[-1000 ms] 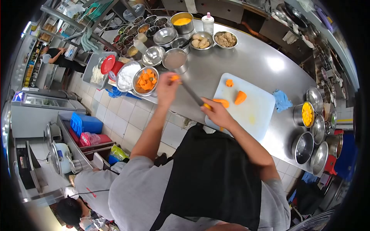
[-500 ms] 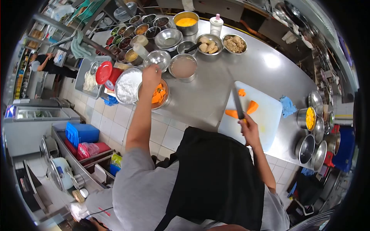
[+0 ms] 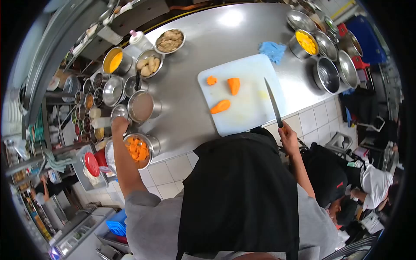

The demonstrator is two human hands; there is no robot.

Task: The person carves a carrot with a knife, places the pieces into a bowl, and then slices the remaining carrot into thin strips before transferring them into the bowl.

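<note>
My right hand (image 3: 288, 138) is closed round the handle of a kitchen knife (image 3: 273, 100), whose blade lies over the right side of the white cutting board (image 3: 249, 119). On the board are a thick carrot chunk (image 3: 234, 86), a longer carrot piece (image 3: 221, 106) and a small flower-shaped carrot piece (image 3: 211, 80). Reaching far left, my left hand (image 3: 120, 125) is closed at the near edge of a metal bowl (image 3: 119, 111); what its fingers hold is hidden. Just below it stands a metal container of cut carrots (image 3: 138, 149).
A pot of brownish liquid (image 3: 141, 106), a bowl of peeled pale pieces (image 3: 148, 63) and a bowl of minced food (image 3: 170, 41) stand on the steel table (image 3: 186, 82). A blue cloth (image 3: 272, 52) lies behind the board. Other people are at the lower right and far left.
My view has turned to the right. My left hand has gone from above the carrot container to the metal bowl. The knife has moved from the carrot pieces to the board's right side.
</note>
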